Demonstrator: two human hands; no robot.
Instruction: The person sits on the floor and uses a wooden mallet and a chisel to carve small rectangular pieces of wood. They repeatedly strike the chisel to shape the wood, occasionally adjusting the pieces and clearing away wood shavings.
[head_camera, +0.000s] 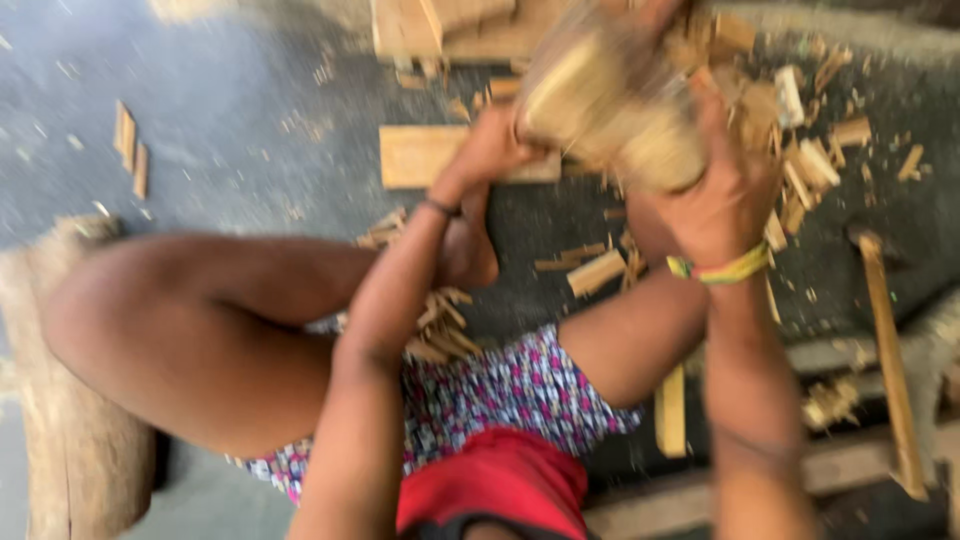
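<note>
- Head view, work in hand: both hands hold one pale, rounded block of wood (610, 105), raised above the ground between the knees. The block is motion-blurred; its exact shape cannot be told.
- Left hand (490, 150): fingers closed on the block's left side, wrist bearing a thin dark band.
- Right hand (725, 195): fingers wrapped over the block's right side, wrist bearing a yellow-green band (720, 268).
- Progress, as a judgement: the many wood chips (800, 165) and offcuts scattered over the dark ground (220, 120) suggest that much stock is already cut away. The block looks rough and unfinished, so shaping probably remains.
- Nearby items: a flat plank (420, 155) lies just beyond the left hand; a long wooden handle (890, 360) lies at the right, well apart from both hands; a log (70, 420) stands at the left edge.
- Containers: none visible. Chips lie loose on the ground, in no tray, box or basket.
</note>
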